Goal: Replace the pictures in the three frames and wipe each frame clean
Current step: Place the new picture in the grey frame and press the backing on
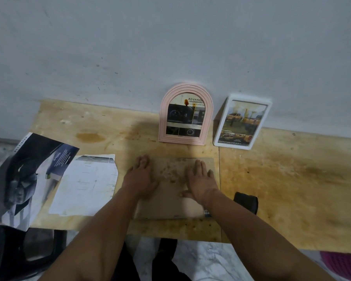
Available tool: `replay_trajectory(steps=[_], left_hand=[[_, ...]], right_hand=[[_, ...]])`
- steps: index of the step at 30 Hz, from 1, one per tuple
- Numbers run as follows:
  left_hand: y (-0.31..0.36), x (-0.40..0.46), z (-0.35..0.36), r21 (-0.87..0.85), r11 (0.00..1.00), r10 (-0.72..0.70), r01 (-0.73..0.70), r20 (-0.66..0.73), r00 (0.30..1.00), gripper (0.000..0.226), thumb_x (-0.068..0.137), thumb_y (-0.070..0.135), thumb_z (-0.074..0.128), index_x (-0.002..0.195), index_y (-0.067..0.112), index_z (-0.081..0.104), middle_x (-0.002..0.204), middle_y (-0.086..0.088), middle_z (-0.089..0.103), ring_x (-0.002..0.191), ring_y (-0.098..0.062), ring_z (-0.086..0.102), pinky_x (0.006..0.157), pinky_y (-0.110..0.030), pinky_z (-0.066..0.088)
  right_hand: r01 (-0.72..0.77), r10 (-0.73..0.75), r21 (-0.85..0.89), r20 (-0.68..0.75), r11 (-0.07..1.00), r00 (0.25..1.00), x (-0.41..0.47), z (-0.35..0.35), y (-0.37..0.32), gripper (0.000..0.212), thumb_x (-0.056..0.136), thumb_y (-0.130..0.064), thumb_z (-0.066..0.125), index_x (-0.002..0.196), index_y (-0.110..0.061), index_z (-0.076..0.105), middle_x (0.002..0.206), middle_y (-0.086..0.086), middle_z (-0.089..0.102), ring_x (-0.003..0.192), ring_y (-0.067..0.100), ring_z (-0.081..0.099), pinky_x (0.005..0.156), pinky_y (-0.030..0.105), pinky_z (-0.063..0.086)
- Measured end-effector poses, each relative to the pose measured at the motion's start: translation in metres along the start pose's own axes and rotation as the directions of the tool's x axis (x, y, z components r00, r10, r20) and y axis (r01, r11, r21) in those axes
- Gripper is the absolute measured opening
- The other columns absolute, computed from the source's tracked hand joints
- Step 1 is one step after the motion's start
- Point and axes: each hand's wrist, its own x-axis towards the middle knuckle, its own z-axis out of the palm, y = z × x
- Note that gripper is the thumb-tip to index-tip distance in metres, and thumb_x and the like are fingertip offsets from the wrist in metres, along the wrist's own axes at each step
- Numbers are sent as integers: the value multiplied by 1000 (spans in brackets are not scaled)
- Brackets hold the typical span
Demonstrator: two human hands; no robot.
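A stained plywood desk (292,179) is seen; papers (85,185) lie left, a brown board (170,201) centre, two frames at the back, possibly a dark cloth (246,200) lower right.

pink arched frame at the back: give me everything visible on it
The pink arched frame has a ribbed, stepped border that looks like plastic, rounded on top and flat at the bottom. It stands upright on the wooden table, tipped back against the wall. It holds a printed page with dark panels and the word ADVANCE. The white frame stands apart to its side. Neither of the hands touches it.
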Motion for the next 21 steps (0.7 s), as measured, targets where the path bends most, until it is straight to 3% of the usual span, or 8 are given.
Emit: replay_trajectory(steps=[11, 16, 18, 21], left_hand=[[6, -6, 12, 100, 993, -56, 54, 14, 998, 84, 106, 61, 24, 163, 15, -19, 172, -5, -20, 160, -26, -13, 129, -55, 3], [10, -9, 9, 177, 982, -62, 59, 8, 998, 78, 108, 58, 19, 163, 15, -17, 173, -3, -18, 161, -25, -11, 129, -56, 1], [10, -8, 8, 179, 982, -59, 56, 11, 998, 78, 108, 58, 19, 163, 16, -17, 173, -3, -17, 161, -25, -11, 129, -56, 2], [9, -9, 11, 154, 986, -61, 57, 23, 998, 79, 108, 59, 18, 162, 16, -20, 172, -2, -22, 160, -24, -15, 129, -56, 2]], right_hand=[[6, -10, 125, 25, 992, 1000, 1, -1, 3, 112, 88, -66, 63, 162, -16, -4, 166, 24, -20, 155, 41, -16, 122, 61, 15], [5, -6, 35, 39, 999, 999, 3, -9, -4, 106, 92, -60, 63, 162, -13, 0, 167, 26, -13, 154, 46, -13, 121, 66, 14], [68, -68, -38, 23, 997, 997, 7, -12, -10, 101, 93, -53, 65, 162, -14, 4, 169, 20, -11, 154, 45, -14, 121, 68, 11], [181, -183, 34, 53, 983, 982, 17, -11, -11, 102, 90, -38, 71, 163, -23, 1, 168, 8, -24, 156, 34, -16, 122, 64, 10]])
